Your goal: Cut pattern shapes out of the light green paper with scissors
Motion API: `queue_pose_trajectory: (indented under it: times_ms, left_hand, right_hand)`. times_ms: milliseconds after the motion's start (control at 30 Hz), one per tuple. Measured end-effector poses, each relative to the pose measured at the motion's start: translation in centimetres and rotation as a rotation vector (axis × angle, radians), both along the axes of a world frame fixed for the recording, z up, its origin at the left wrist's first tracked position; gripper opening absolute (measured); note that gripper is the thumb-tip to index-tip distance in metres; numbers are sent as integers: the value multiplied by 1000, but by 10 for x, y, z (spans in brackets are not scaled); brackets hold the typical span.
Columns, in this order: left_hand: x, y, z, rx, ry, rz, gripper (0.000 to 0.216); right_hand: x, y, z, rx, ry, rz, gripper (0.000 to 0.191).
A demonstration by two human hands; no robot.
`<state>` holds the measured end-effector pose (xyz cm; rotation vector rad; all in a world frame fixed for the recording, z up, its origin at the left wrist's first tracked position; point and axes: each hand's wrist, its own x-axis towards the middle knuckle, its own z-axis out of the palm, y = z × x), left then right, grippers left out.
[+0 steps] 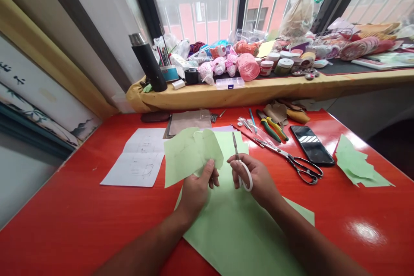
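Observation:
Between thumb and fingers, my left hand grips a light green paper piece with a partly cut, rounded outline and faint pencil lines. My right hand holds white-handled scissors, with the blades pointing up and away from me. Their blades look closed and stand a little to the right of the paper piece, apart from it. Beneath both hands lies a large green paper sheet on the red table.
White paper with drawings lies left. To the right are large metal scissors, pliers, a black phone and green paper scraps. A black thermos and pink yarn-like items stand on the sill.

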<state>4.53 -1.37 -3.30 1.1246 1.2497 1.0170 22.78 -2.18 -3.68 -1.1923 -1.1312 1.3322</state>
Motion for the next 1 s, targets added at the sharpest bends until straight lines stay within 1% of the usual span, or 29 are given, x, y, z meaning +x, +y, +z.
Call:
queue_pose_trajectory:
  times_ms: [333,500,667,833,933,1000]
  left_hand:
    - [1,-2,-5,20,43,-22,55]
    - [2,-3,-6,32,23,-42,55]
    - [-1,2,-4,26,62,34,53]
    - [-4,6,2,37,64,111,54]
    - [-4,6,3,52,52,127,54]
    - [-4,6,3,52,42,130,54]
  right_hand:
    - [-7,-3,1,-32,9,76,45]
    - [-9,-4,1,-31,-1,46,44]
    - [-7,-5,1,-15,-7,48,46]
    - [-9,-10,-1,3,-30,145,53]
    - [-10,-12,-3,28,-84,221,55]
    - [-11,-13,-5,24,-104,246,57]
